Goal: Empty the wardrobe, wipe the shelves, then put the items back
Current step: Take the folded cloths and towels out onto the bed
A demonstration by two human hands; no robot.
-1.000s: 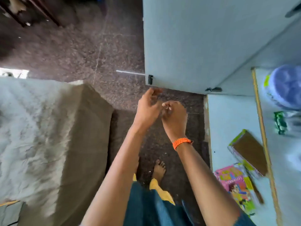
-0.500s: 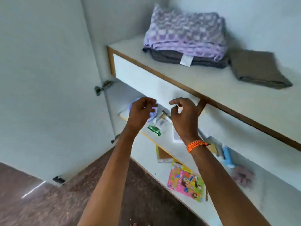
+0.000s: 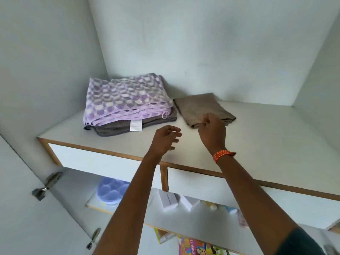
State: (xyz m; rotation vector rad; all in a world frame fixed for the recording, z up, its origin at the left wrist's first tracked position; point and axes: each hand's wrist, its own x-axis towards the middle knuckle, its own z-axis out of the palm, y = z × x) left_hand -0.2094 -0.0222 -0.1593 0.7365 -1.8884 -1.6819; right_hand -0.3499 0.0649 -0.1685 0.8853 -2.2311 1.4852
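The right hand (image 3: 211, 128) is pinching the near edge of the folded brown cloth (image 3: 203, 109), fingers curled onto it, an orange band (image 3: 223, 155) sitting at the wrist. The cloth is lying flat on the top shelf (image 3: 266, 144) of the wardrobe, just right of a stack of 2 folded blankets: a purple checked blanket (image 3: 127, 98) resting on a grey blanket (image 3: 117, 128). The left hand (image 3: 165, 140) is hovering above the shelf, near the front of the stack and just left of the right hand, fingers loosely curled and holding nothing.

Half a second ago both hands were lower, in front of the drawer fronts and above the middle shelf; now they are reaching over the top shelf, and the view is tilting higher.

A white tag (image 3: 135, 125) is hanging from the grey blanket, its print too small to read. On the lower shelf, a colourful booklet (image 3: 198, 248) is showing letters that read "SHEETS". A lilac tray (image 3: 112, 189) is sitting on the middle shelf.
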